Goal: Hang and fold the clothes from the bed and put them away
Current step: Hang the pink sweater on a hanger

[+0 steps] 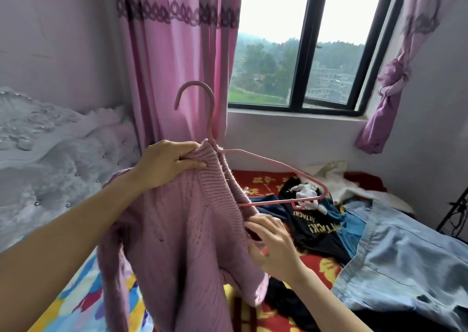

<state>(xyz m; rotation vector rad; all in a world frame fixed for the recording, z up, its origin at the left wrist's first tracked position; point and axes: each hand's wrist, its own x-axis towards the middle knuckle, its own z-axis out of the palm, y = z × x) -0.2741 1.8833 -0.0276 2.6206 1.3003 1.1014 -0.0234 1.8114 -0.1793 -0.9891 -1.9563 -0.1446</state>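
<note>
A sweater (177, 230) hangs half on a hanger (210, 126) above the bed (253, 178). A pile of clothes (316, 220) lies to its right, the window (303, 53) behind, a headboard (50, 141) left.

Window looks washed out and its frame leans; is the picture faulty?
Head view: daylight blows the sky in the window out to white; the wide-angle lens makes the frame lean; the sweater up close is fairly sharp and softly lit, with no hard shadows.
</note>
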